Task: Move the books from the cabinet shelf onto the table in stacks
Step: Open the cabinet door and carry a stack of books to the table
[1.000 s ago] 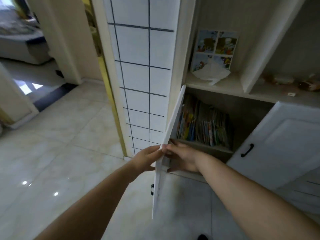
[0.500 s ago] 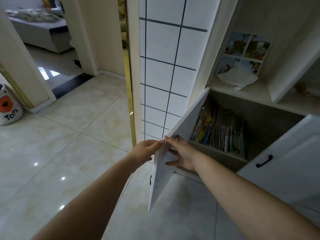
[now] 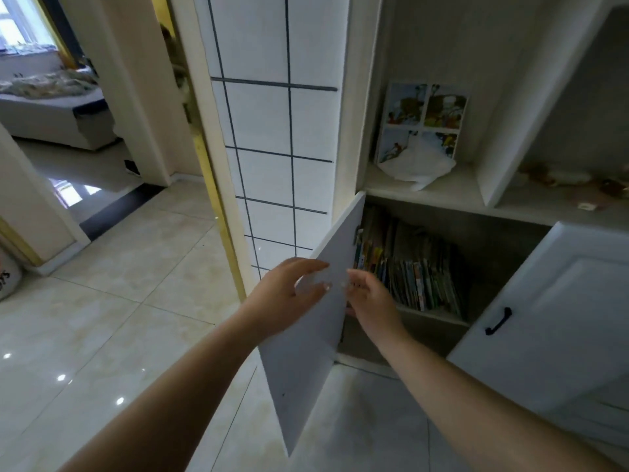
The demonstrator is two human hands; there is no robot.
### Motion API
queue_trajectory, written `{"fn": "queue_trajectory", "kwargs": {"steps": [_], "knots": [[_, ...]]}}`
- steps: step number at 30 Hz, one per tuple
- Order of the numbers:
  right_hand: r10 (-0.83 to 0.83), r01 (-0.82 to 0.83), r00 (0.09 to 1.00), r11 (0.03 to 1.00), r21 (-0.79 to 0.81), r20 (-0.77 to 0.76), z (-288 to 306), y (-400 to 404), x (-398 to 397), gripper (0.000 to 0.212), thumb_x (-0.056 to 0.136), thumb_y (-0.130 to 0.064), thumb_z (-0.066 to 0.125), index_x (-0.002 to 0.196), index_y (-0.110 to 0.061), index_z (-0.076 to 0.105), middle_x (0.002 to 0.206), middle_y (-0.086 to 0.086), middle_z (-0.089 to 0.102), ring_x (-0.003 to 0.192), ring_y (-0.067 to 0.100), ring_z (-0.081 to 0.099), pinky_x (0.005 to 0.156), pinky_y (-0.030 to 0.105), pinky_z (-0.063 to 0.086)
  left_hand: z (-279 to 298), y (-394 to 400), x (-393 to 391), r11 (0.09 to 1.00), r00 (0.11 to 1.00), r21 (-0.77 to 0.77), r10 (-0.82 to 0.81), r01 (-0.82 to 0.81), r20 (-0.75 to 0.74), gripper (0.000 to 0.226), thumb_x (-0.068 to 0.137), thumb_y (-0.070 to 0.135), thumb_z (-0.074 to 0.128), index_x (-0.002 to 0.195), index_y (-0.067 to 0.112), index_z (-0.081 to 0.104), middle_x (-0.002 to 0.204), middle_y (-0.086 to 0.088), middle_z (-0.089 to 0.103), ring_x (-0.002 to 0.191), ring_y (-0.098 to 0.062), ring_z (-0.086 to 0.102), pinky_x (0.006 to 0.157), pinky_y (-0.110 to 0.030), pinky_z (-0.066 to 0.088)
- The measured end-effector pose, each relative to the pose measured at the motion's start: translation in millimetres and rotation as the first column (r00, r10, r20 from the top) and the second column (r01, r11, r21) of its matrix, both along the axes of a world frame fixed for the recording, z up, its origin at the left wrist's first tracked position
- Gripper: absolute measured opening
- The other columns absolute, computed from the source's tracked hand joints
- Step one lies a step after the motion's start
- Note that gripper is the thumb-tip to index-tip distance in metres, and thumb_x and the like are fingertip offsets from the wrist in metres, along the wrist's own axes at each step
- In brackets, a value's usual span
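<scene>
Left hand: my left hand (image 3: pixel 289 294) is near the middle of my view, in front of the left cabinet door (image 3: pixel 306 335). The fingers are spread and a little bent. They hold nothing. I cannot tell if the fingertips touch the door.
Right hand: my right hand (image 3: pixel 371 301) is just at 3 o'clock of the left hand, on the other side of the door's edge. Its fingers are loose and grip nothing. It reaches toward the books.
Books: the books (image 3: pixel 408 270) stand in a row on the lower cabinet shelf (image 3: pixel 432 313), at about 2 o'clock from my right hand. They lean a bit. All of them sit inside the cabinet.
Left door: it is swung open toward me, and I see its thin edge between my two hands.
Right door: the right cabinet door (image 3: pixel 561 321) is open too, at 3 o'clock, with a black handle (image 3: pixel 498 321) on it.
Upper shelf: at 1 o'clock a picture card (image 3: pixel 425 114) leans on the back wall, with crumpled white paper (image 3: pixel 418 165) in front of it.
Wall: a white tiled wall (image 3: pixel 272 131) is at 12 o'clock.
Floor: the shiny tile floor (image 3: pixel 102 318) fills the side at 9 o'clock.
Far room: a bed (image 3: pixel 51 110) shows at 10 o'clock.
</scene>
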State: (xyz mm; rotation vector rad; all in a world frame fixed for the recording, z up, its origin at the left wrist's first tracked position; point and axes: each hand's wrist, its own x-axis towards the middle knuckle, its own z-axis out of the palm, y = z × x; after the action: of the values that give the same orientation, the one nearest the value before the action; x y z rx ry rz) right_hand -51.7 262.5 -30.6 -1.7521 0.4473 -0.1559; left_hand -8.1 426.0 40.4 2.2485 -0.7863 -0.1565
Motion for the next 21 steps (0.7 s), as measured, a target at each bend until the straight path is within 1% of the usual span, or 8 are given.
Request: {"fn": "queue_trajectory", "kwargs": {"steps": [4, 5, 6, 9, 13, 17, 20, 21], "knots": [[-0.086, 0.085, 0.996, 0.996, 0.041, 0.007, -1, -60, -13, 0.020, 0.091, -0.036, 0.054, 0.110, -0.031, 0.051, 0.105, -0.015, 0.057, 0.106, 0.012, 0.057, 0.096, 0.042, 0.049, -7, -66, -3, 0.997, 0.997, 0.021, -0.073, 0.073, 0.018, 0.040, 0.091, 0.035, 0.056, 0.130, 0.031, 0.050, 0.127, 0.010, 0.052, 0.117, -0.006, 0.048, 0.100, -0.027, 0.042], [-0.113, 0.113, 0.994, 0.993, 0.045, -0.007, -5, -73, -15, 0.018, 0.092, -0.032, 0.054, 0.110, -0.032, 0.050, 0.104, -0.015, 0.056, 0.107, 0.013, 0.056, 0.098, 0.044, 0.048, -10, -79, -4, 0.995, 0.996, 0.025, -0.094, 0.094, 0.006, 0.040, 0.091, 0.034, 0.056, 0.131, 0.030, 0.050, 0.128, 0.009, 0.051, 0.118, -0.007, 0.049, 0.101, -0.028, 0.042], [-0.148, 0.149, 0.989, 0.988, 0.045, -0.024, -13, -109, -20, 0.020, 0.093, -0.030, 0.054, 0.112, -0.032, 0.051, 0.107, -0.014, 0.055, 0.109, 0.013, 0.056, 0.099, 0.045, 0.048, -19, -117, -5, 0.992, 0.992, 0.026, -0.123, 0.123, -0.017, 0.041, 0.090, 0.034, 0.056, 0.131, 0.029, 0.050, 0.130, 0.007, 0.050, 0.118, -0.009, 0.049, 0.101, -0.029, 0.042], [-0.209, 0.210, 0.976, 0.978, 0.015, -0.066, -23, -150, -28, 0.026, 0.093, -0.028, 0.053, 0.120, -0.028, 0.052, 0.114, -0.009, 0.056, 0.110, 0.014, 0.056, 0.100, 0.045, 0.047, -34, -157, -6, 0.986, 0.983, 0.036, -0.156, 0.160, -0.091, 0.040, 0.090, 0.032, 0.057, 0.129, 0.028, 0.051, 0.130, 0.005, 0.048, 0.114, -0.009, 0.049, 0.096, -0.023, 0.041], [-0.242, 0.241, 0.964, 0.970, -0.023, -0.111, -38, -231, -34, 0.024, 0.094, -0.022, 0.052, 0.118, -0.026, 0.054, 0.116, -0.005, 0.057, 0.109, 0.011, 0.055, 0.100, 0.035, 0.046, -64, -238, 0, 0.979, 0.964, 0.062, -0.180, 0.195, -0.197, 0.042, 0.090, 0.034, 0.057, 0.131, 0.029, 0.049, 0.127, 0.008, 0.045, 0.117, -0.010, 0.047, 0.092, -0.019, 0.037], [-0.240, 0.238, 0.954, 0.971, -0.032, -0.181, -65, -292, -28, 0.033, 0.093, -0.022, 0.054, 0.125, -0.023, 0.052, 0.123, -0.002, 0.059, 0.111, 0.013, 0.057, 0.099, 0.038, 0.048, -102, -297, 4, 0.993, 0.932, 0.013, -0.104, 0.116, -0.346, 0.047, 0.091, 0.036, 0.057, 0.136, 0.030, 0.043, 0.121, 0.012, 0.042, 0.117, -0.008, 0.045, 0.090, -0.018, 0.034], [-0.218, 0.217, 0.947, 0.976, -0.030, -0.234, -91, -326, -18, 0.036, 0.091, -0.021, 0.055, 0.127, -0.025, 0.051, 0.127, 0.001, 0.058, 0.113, 0.014, 0.057, 0.098, 0.036, 0.047, -135, -333, 10, 0.999, 0.876, -0.042, -0.045, 0.029, -0.481, 0.055, 0.090, 0.036, 0.057, 0.141, 0.029, 0.036, 0.134, 0.008, 0.044, 0.121, -0.007, 0.044, 0.094, -0.021, 0.037], [-0.202, 0.203, 0.946, 0.979, -0.021, -0.253, -99, -333, -13, 0.038, 0.091, -0.021, 0.055, 0.129, -0.025, 0.050, 0.129, 0.000, 0.057, 0.115, 0.014, 0.055, 0.099, 0.035, 0.045, -143, -343, 13, 0.998, 0.854, -0.068, -0.035, 0.000, -0.519, 0.056, 0.091, 0.033, 0.058, 0.142, 0.028, 0.035, 0.134, 0.009, 0.045, 0.120, -0.006, 0.045, 0.092, -0.017, 0.038]]}}
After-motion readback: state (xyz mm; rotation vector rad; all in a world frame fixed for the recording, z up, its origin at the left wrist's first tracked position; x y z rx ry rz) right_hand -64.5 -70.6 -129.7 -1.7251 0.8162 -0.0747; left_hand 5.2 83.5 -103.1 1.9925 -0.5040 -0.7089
